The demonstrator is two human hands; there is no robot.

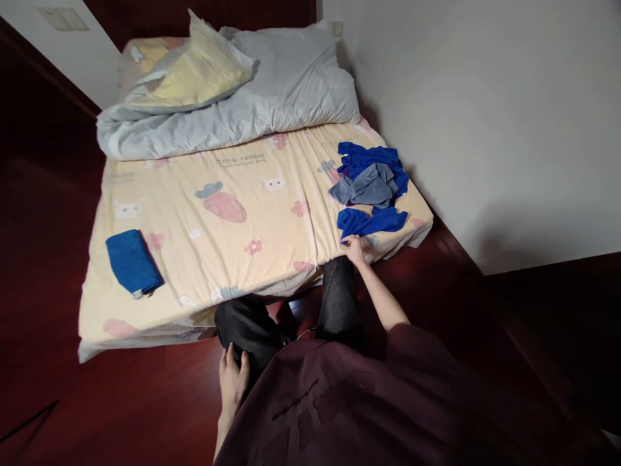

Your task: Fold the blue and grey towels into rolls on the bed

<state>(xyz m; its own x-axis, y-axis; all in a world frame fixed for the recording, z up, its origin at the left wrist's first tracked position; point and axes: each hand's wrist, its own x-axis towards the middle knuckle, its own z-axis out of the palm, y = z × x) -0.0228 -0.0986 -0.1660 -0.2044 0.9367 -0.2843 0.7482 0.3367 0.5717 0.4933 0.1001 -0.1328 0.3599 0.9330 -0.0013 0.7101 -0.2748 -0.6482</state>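
Observation:
At the bed's near right edge my right hand (354, 250) is closed, fingertips pinching the near left corner of a crumpled blue cloth (371, 222). Just beyond that cloth lies a grey-blue cloth (371, 186), on top of another rumpled blue cloth (371, 155). My left hand (233, 377) rests against my dark trouser leg (247, 323), fingers spread and holding nothing. Far to the left, a folded blue cloth (130, 259) lies flat on the bed, with a small pale tag at its near end.
The bed (272, 220) has a pale yellow sheet with carrot and rabbit prints. A grey quilt (301, 84) with a yellow underside is bunched across its far end. A white wall (485, 129) stands close on the right. Dark red floor (145, 401) surrounds the near side.

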